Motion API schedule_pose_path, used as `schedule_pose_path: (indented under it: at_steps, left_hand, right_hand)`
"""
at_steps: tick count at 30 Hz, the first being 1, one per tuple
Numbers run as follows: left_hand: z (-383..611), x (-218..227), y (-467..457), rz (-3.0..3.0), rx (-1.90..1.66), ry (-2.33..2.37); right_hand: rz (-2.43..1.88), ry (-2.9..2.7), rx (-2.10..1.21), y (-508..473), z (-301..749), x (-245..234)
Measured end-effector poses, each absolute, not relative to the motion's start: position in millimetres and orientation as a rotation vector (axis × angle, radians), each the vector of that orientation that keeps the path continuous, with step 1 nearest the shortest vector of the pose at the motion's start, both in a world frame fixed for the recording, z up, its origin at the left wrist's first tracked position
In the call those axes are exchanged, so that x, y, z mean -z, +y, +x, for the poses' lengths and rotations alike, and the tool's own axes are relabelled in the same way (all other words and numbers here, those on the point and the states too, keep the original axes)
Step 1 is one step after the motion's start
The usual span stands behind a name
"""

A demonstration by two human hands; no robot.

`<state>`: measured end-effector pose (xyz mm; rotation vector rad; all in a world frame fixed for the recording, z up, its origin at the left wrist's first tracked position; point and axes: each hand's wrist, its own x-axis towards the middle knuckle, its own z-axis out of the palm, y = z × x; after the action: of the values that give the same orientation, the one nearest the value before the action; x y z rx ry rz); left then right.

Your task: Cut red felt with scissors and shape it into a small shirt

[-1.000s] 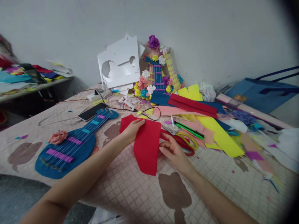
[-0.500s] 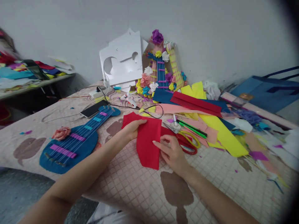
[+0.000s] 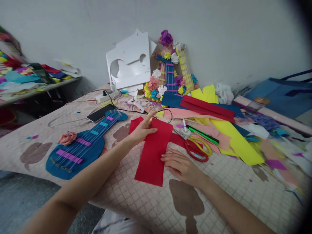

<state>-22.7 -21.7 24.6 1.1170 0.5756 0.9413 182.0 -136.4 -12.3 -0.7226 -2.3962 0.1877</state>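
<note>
A folded piece of red felt [image 3: 153,152] lies on the patterned bedsheet [image 3: 146,204] in front of me. My left hand [image 3: 142,130] rests on its upper left corner, thumb on the felt and fingers stretched out. My right hand [image 3: 179,164] lies flat with fingers extended, pressing the felt's right edge. Scissors with red and yellow handles [image 3: 195,146] lie just right of the felt.
A blue felt guitar [image 3: 80,149] with a pink rose lies at left beside a phone [image 3: 99,113] and a power strip. Decorated guitars [image 3: 170,74] and white cardboard [image 3: 129,63] lean on the wall. Felt sheets [image 3: 219,117], a green pen and a blue bag [image 3: 280,94] crowd the right.
The red felt has been laid out longer and flatter toward me. My left hand's fingers have lifted and spread. My right hand has slid down and flattened on the felt's right edge.
</note>
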Motion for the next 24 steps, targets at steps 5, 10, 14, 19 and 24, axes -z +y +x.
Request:
schedule_pose_path:
  at_steps: [5,10,14,19,24]
  left_hand:
    - [-26.0,-19.9,-15.6,1.312,-0.952,0.766]
    - [-34.5,-21.4,-14.0,1.613,-1.13,1.094]
    - [-53.7,-35.6,-40.8,1.788,-1.13,1.063]
    - [-87.8,-32.7,-87.3,2.136,-0.683,0.948]
    - [-105.4,-17.3,-109.5,2.226,-0.312,0.615]
  right_hand:
    - [-0.866,-2.41,-0.109,-136.2,184.0,9.1]
    - [-0.885,-2.49,-0.104,-133.7,185.2,10.7]
    - [-0.742,-2.553,-0.063,-137.0,182.4,7.7]
    - [-0.741,-2.651,-0.075,-140.4,171.2,9.0]
    - [-0.853,-2.458,-0.307,-138.7,163.1,13.9]
